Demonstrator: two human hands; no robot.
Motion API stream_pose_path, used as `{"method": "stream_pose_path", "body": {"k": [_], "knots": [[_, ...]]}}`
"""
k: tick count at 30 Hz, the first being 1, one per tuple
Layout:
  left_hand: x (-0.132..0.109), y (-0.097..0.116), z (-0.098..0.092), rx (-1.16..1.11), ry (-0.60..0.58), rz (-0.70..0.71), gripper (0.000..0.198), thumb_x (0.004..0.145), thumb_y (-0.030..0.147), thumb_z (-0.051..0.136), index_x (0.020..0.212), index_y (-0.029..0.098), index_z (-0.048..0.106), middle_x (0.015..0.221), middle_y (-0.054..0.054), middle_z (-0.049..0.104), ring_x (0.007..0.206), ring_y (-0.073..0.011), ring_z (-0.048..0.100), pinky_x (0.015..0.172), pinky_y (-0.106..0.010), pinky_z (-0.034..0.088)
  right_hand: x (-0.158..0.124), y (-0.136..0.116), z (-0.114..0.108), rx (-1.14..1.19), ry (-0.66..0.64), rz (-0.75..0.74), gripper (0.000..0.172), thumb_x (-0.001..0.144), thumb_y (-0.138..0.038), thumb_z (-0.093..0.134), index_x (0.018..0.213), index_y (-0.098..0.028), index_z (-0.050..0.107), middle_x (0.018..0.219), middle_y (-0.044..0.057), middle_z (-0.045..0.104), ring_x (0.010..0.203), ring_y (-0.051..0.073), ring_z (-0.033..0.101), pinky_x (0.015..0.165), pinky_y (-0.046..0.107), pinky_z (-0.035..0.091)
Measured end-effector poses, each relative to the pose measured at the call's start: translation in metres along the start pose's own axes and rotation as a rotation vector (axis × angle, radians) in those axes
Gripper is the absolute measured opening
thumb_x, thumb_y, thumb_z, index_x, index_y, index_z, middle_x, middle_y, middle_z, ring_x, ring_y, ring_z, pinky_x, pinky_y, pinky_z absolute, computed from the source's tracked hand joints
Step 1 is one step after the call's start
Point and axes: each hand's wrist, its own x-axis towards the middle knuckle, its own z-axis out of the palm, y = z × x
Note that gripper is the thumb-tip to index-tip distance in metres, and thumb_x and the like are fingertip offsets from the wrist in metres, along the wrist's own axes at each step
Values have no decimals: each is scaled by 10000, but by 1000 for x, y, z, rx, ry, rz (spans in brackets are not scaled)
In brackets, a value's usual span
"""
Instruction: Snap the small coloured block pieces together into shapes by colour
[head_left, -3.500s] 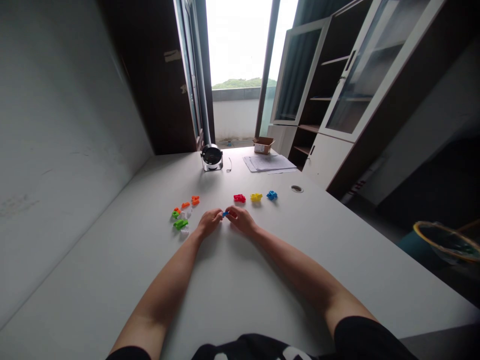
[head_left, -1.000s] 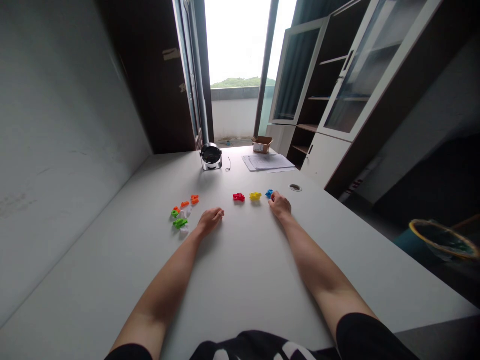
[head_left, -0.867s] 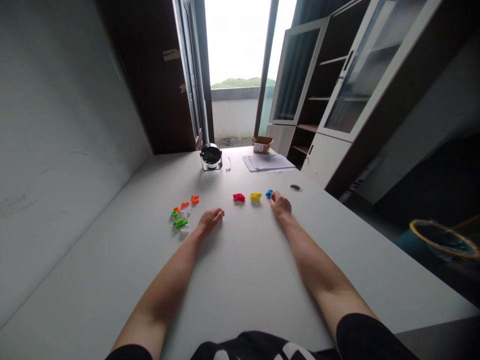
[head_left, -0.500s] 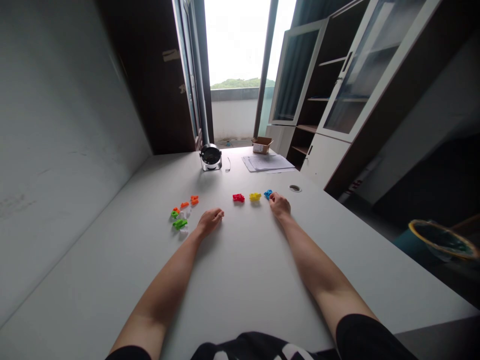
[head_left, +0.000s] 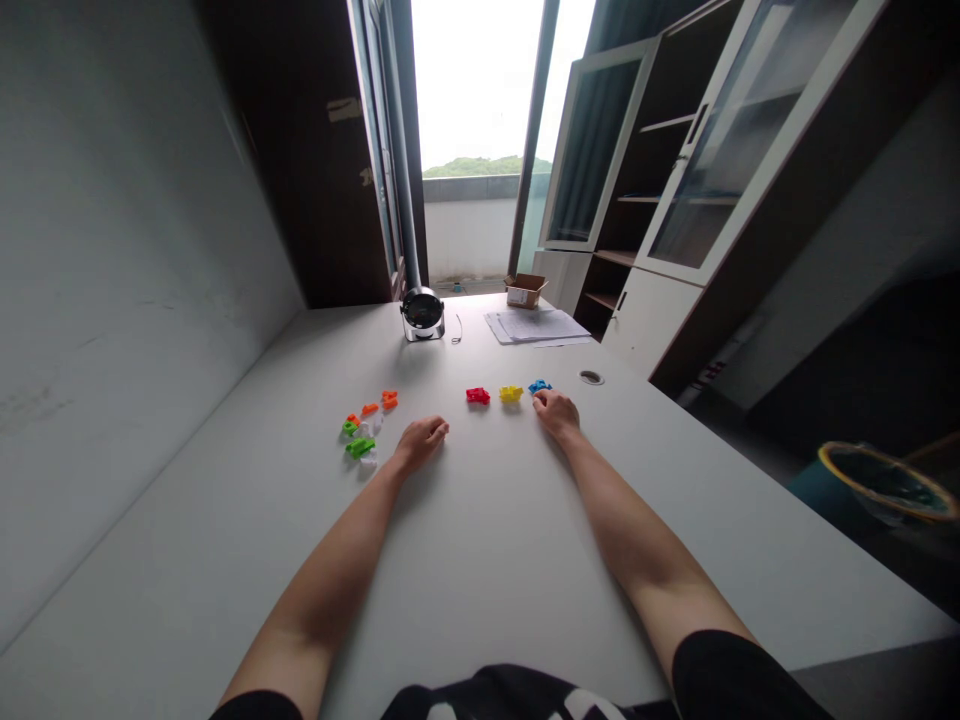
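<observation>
My left hand (head_left: 422, 439) lies on the white table (head_left: 480, 540) with its fingers loosely curled together and nothing showing in them. Just left of it sits a cluster of small plastic pieces: green (head_left: 360, 447), orange (head_left: 389, 399) and white (head_left: 373, 425). My right hand (head_left: 556, 411) rests farther right, fingers bent down, its fingertips just short of a blue piece (head_left: 538, 386). A yellow piece (head_left: 511, 394) and a red piece (head_left: 478, 396) lie in a row to the left of the blue one.
A small round fan (head_left: 423, 314), a stack of papers (head_left: 536, 325) and a cardboard box (head_left: 525, 290) stand at the table's far end. A cable hole (head_left: 591, 377) is right of the blue piece. Glass-door cabinets (head_left: 675, 190) line the right side.
Both hands pinched a small blue piece at the table's middle before; my right hand carried it to the blue spot and has now drawn back slightly. The left hand stayed put.
</observation>
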Motion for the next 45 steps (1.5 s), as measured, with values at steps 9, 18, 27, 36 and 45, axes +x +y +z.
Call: {"method": "stream_pose_path", "body": {"k": [9, 18, 27, 36, 45], "knots": [[0, -1, 1, 47, 55, 8, 232, 920, 320, 477, 886, 225, 685, 819, -12, 687, 734, -156, 585, 672, -260, 414, -3, -9, -10, 85, 104, -27, 257, 901, -321, 500, 937, -197, 723, 972, 94, 704, 856, 209, 619, 780, 289, 428], [6, -24, -10, 196, 390, -148, 252, 909, 285, 467, 899, 200, 705, 1044, -94, 670, 1064, -270, 563, 996, -417, 421, -25, -107, -29, 587, 97, -175, 290, 880, -347, 478, 916, -186, 716, 775, 43, 697, 693, 175, 601, 675, 268, 447], [5, -31, -14, 319, 480, -389, 182, 866, 287, 535, 921, 209, 690, 1155, -127, 633, 1162, -330, 512, 1027, -482, 380, -110, -197, 16, 718, -361, -455, 187, 834, -204, 564, 890, -219, 742, 742, -17, 702, 647, 125, 580, 622, 217, 409], [1, -25, -7, 329, 324, -221, 208, 873, 258, 535, 1022, 199, 668, 1251, -127, 576, 1213, -301, 487, 1079, -439, 356, -103, -178, 24, 655, -306, -498, 153, 859, -215, 584, 877, -207, 737, 768, -15, 710, 666, 125, 572, 663, 217, 410], [0, -26, -2, 373, 324, -297, 213, 868, 293, 547, 1027, 207, 660, 1310, -140, 555, 1256, -310, 463, 1095, -459, 337, -108, -180, 22, 582, -291, -574, 152, 853, -171, 583, 849, -217, 728, 814, 3, 718, 706, 135, 590, 706, 226, 424]]}}
